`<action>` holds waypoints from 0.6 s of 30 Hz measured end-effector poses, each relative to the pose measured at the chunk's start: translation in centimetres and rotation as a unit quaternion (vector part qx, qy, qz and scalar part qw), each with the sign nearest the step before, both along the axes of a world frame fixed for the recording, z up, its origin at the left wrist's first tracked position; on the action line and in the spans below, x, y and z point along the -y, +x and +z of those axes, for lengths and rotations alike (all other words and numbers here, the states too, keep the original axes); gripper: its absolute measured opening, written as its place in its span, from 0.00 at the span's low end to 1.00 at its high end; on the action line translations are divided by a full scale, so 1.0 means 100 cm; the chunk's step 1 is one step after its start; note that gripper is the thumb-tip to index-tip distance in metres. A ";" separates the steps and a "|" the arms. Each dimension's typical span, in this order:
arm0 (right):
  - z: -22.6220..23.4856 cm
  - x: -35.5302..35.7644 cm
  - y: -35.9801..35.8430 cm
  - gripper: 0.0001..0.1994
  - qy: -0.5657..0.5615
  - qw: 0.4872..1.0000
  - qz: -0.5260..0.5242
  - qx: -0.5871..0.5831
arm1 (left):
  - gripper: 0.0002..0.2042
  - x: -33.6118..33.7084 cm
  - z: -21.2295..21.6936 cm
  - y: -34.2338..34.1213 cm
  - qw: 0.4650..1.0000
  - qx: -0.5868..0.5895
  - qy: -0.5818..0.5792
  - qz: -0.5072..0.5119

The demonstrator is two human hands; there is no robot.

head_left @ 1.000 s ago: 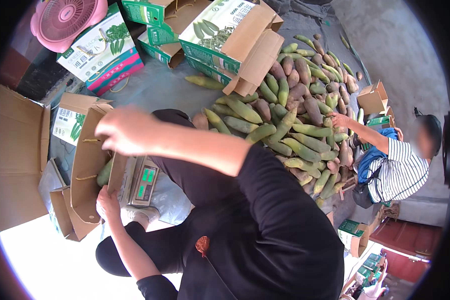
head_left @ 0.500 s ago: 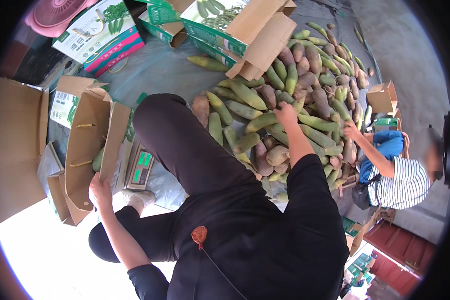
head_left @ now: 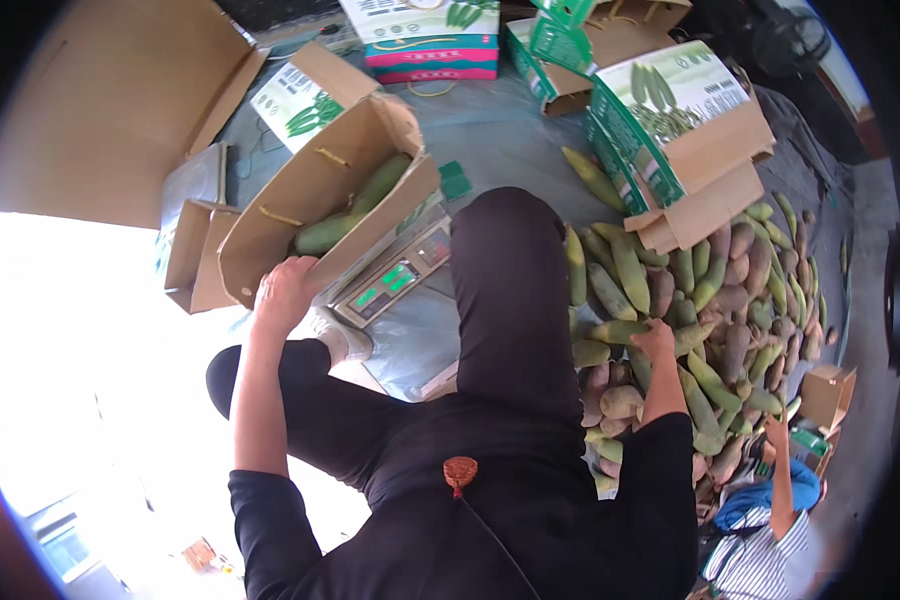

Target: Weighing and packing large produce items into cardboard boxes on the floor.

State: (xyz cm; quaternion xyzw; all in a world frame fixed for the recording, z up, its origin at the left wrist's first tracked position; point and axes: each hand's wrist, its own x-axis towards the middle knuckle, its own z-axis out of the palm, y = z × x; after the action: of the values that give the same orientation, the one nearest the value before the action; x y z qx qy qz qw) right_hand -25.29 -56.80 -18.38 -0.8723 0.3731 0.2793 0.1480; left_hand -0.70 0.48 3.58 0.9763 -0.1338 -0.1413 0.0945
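Note:
At the left, my left hand (head_left: 285,295) is closed over the near rim of an open cardboard box (head_left: 252,262) with yellow cord handles. Long green radishes (head_left: 328,234) lie inside it. The box rests on a digital scale (head_left: 388,282) with lit green figures. Over at the right, my right hand (head_left: 658,342) reaches into a heap of green and reddish-brown radishes. Its fingers are bent round a green radish (head_left: 618,332), partly hidden by the hand.
Printed cartons (head_left: 670,120) stand behind the heap, and a white, teal and pink carton stack (head_left: 430,58) is at the back. A tall cardboard sheet (head_left: 100,110) rises at far left. A co-worker's arm (head_left: 781,470) reaches to the heap's right edge.
My view has turned left, so the box, scale and heap appear farther right. More of the box's inside and its radishes now shows. Both hands remain at the same places.

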 end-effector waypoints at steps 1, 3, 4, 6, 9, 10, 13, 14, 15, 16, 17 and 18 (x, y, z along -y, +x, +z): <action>-0.002 0.000 0.000 0.32 0.003 1.000 0.010 0.002 | 0.14 -0.002 0.007 0.000 1.000 0.002 0.003 0.010; -0.008 -0.002 -0.003 0.32 0.024 0.998 -0.013 0.052 | 0.16 -0.006 0.021 -0.002 1.000 0.005 0.024 0.004; -0.012 -0.001 -0.005 0.32 0.032 0.996 -0.022 0.076 | 0.16 -0.008 0.027 -0.001 1.000 0.002 0.011 -0.003; -0.016 -0.004 -0.005 0.32 0.032 0.996 -0.010 0.081 | 0.16 -0.021 0.031 -0.004 1.000 0.007 -0.017 0.021; -0.015 -0.013 -0.001 0.32 0.037 0.996 0.007 0.083 | 0.15 -0.042 0.028 -0.005 0.998 0.032 -0.032 0.040; -0.014 -0.015 0.002 0.32 0.041 0.996 0.014 0.083 | 0.15 -0.047 0.026 -0.006 0.996 0.033 -0.051 0.065; -0.014 -0.017 0.000 0.32 0.037 0.995 0.030 0.086 | 0.14 -0.057 0.015 -0.006 0.990 0.037 -0.100 0.092; -0.015 -0.016 -0.001 0.32 0.029 0.994 0.040 0.094 | 0.13 -0.060 0.011 -0.005 0.987 0.044 -0.122 0.096; -0.014 -0.018 -0.003 0.32 0.027 0.995 0.039 0.089 | 0.13 -0.061 0.007 -0.002 0.983 0.051 -0.145 0.100; -0.014 -0.020 -0.006 0.32 0.019 0.995 0.039 0.090 | 0.13 -0.061 0.006 -0.001 0.982 0.068 -0.148 0.091; -0.013 -0.022 -0.009 0.31 0.010 0.995 0.038 0.092 | 0.13 -0.060 0.005 0.000 0.982 0.064 -0.151 0.091; -0.010 -0.026 -0.006 0.31 0.010 0.995 0.039 0.090 | 0.13 -0.058 0.008 0.002 0.981 0.068 -0.154 0.097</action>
State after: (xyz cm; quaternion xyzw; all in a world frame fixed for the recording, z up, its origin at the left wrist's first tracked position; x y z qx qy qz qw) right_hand -25.86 -54.17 -19.40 -0.9063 0.3213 0.2085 0.1785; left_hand -0.54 6.28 4.33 0.9658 -0.0643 -0.0426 0.2477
